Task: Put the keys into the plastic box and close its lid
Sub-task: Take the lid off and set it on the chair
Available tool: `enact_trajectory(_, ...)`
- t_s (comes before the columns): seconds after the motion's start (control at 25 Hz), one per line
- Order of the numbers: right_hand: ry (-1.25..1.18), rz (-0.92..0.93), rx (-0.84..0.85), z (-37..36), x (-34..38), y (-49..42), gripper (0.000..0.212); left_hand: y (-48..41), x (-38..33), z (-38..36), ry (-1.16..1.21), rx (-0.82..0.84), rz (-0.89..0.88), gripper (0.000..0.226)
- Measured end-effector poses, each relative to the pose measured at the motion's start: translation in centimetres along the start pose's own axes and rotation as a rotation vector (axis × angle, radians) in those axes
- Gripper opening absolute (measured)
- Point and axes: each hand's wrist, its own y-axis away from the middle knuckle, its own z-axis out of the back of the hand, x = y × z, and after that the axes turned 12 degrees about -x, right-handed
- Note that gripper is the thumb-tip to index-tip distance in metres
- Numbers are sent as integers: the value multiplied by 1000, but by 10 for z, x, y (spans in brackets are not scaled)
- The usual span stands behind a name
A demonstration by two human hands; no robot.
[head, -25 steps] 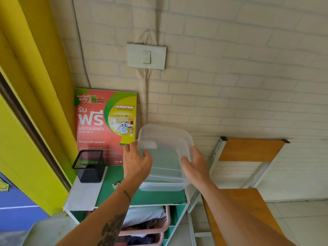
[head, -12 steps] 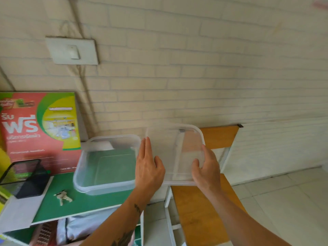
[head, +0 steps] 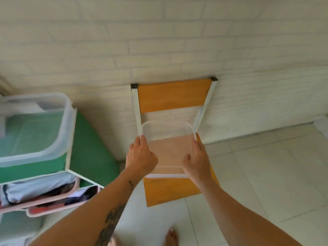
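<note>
Both hands grip the clear plastic lid (head: 168, 148) by its side edges: the left hand (head: 141, 158) is closed on the left edge, fingers (head: 142, 141) wrapped over the rim, and the right hand (head: 197, 159) is clamped on the right edge with its thumb lying on the top face. Held nearly level, the lid sits over the wooden seat of a chair (head: 170, 190) with a white metal frame, which stands against the pale brick wall (head: 159, 41). Whether the lid touches the seat cannot be told. Well apart to the left, the open plastic box (head: 35, 128) rests on the green top of a shelf unit (head: 87, 153), lidless. Below it, pink baskets (head: 53, 205) hold clothes. The keys are out of view.
</note>
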Motion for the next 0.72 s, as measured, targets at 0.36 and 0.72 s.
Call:
enact_trajectory(0.36, 108, -146, 148, -134, -102, -8, 44, -41, 57, -146, -117, 121, 121, 66)
enact_trajectory(0.72, 28, -193, 167, -218, -154, -31, 55, -71, 110, -240, -31, 213, 182, 64)
